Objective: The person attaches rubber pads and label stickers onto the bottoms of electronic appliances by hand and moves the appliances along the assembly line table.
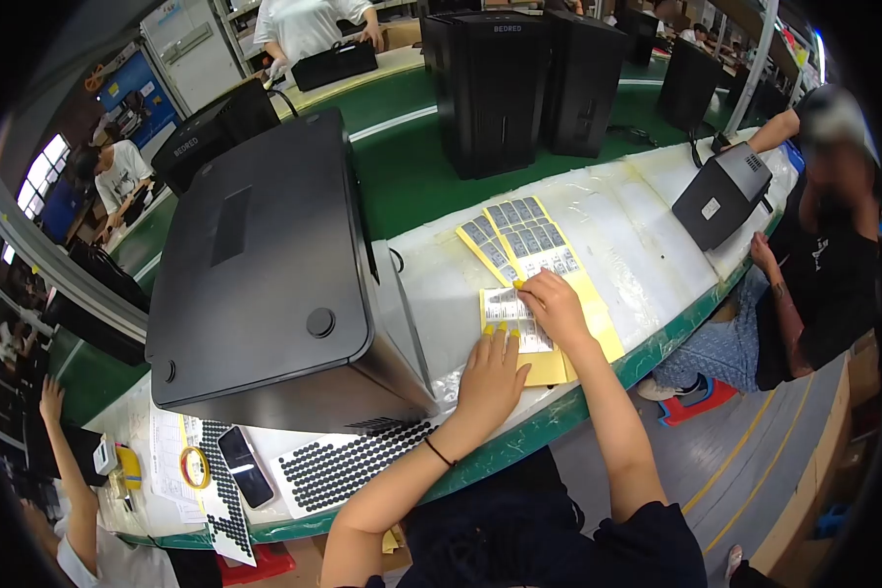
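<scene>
My left hand (pixel 492 374) lies with its fingers stretched over the lower left of a yellow-backed sheet of white printed labels (pixel 503 303). At the top of that sheet, my right hand (pixel 556 309) has thumb and forefinger pinched together on a label; the exact edge between the fingertips is too small to make out. More yellow sheets with grey-silver labels (pixel 531 235) fan out just beyond. Left of my hands, a large black appliance (pixel 265 284) rests on its side or back, a round foot (pixel 320 321) showing on its upper face.
Below the black appliance are a sheet of black dots (pixel 348 472), a phone (pixel 245 465) and a yellow tape roll (pixel 194 467). Upright black units (pixel 485 93) stand on the green conveyor (pixel 402 181). At right, a co-worker (pixel 823 255) handles another black unit (pixel 723 199).
</scene>
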Available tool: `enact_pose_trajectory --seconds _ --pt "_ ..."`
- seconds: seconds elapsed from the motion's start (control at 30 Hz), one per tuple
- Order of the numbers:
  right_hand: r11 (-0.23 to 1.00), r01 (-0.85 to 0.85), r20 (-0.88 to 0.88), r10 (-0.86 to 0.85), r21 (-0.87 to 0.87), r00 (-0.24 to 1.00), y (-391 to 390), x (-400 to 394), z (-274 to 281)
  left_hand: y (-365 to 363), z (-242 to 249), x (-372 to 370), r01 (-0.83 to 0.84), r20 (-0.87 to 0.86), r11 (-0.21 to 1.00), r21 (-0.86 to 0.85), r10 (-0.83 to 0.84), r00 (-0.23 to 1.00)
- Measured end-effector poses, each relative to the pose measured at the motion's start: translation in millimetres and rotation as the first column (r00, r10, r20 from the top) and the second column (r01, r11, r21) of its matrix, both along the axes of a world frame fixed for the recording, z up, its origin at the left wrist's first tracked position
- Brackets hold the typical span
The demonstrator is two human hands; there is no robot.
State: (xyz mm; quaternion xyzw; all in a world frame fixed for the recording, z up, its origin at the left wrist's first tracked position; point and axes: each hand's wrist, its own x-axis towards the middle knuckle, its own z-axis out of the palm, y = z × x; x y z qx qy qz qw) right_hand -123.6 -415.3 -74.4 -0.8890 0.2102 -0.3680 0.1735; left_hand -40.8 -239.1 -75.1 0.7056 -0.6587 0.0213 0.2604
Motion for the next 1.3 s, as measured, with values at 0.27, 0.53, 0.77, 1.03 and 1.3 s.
enact_pose_trajectory --seconds 0.27,0.53,0.77,1.03,1.3 --pt "0.999 0.006 -0.064 -0.004 0.041 0.998 0 -8 5 -4 -11 1 0.002 0.104 1.0 0.011 -0.003 0.995" --pt "0.999 -0.045 -0.091 0.045 -0.001 0.995 -3 -14 11 -3 -14 1 -0.001 0.115 1.0 0.007 0.0 0.993" --pt "0.997 -0.066 -0.07 0.063 -0.045 0.996 1 -15 20 -3 -13 1 0.0 0.107 1.0 0.023 -0.003 0.994" --pt "0.996 -0.068 -0.024 0.067 -0.056 0.997 9 -17 57 -4 -11 2 0.02 0.074 0.999 0.026 -0.021 0.997" --pt "0.976 -0.219 0.391 0.204 -0.007 0.897 20 -15 166 19 44 -6 0.105 0.106 0.982 -0.157 -0.089 0.99"
